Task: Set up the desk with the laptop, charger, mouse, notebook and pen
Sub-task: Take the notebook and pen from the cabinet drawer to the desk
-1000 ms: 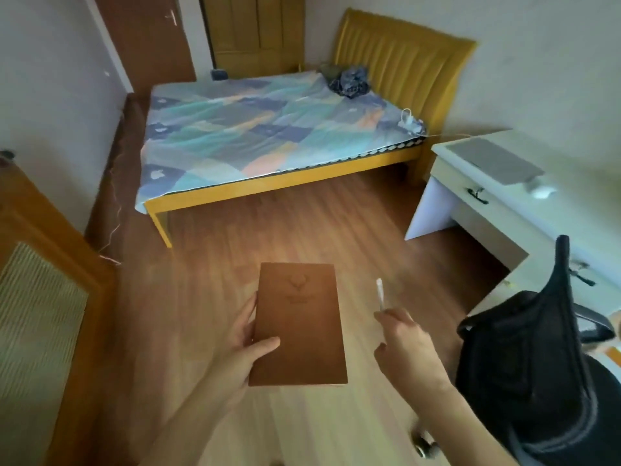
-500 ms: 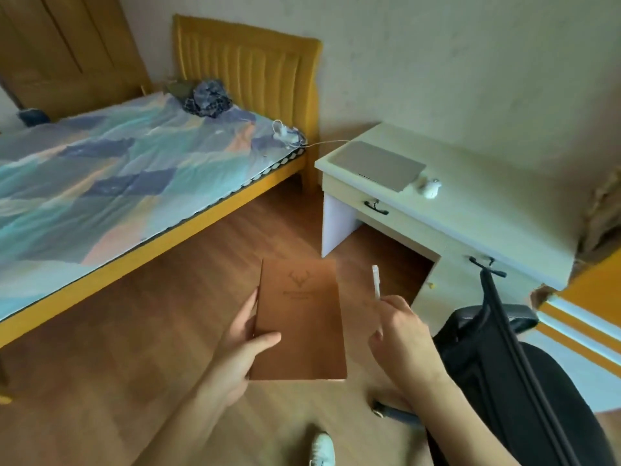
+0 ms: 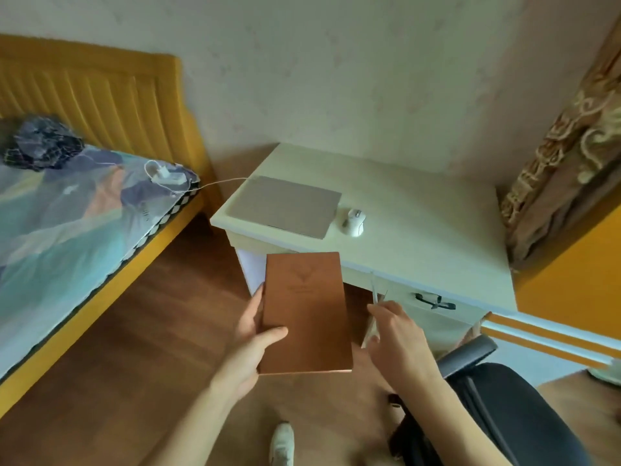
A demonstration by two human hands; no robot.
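With the closed laptop (image 3: 284, 206), its charger (image 3: 167, 178) lead and the mouse (image 3: 353, 222) at 12 o'clock on the tabletop (image 3: 420, 237), the left hand (image 3: 250, 344) grips the notebook (image 3: 305, 312) and the right hand (image 3: 395, 334) pinches the pen (image 3: 374, 288), neither yet set down.

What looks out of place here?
The charger lies on the bed, not the desk; its cable spans the gap to the closed laptop. Nothing looks spilled or damaged.
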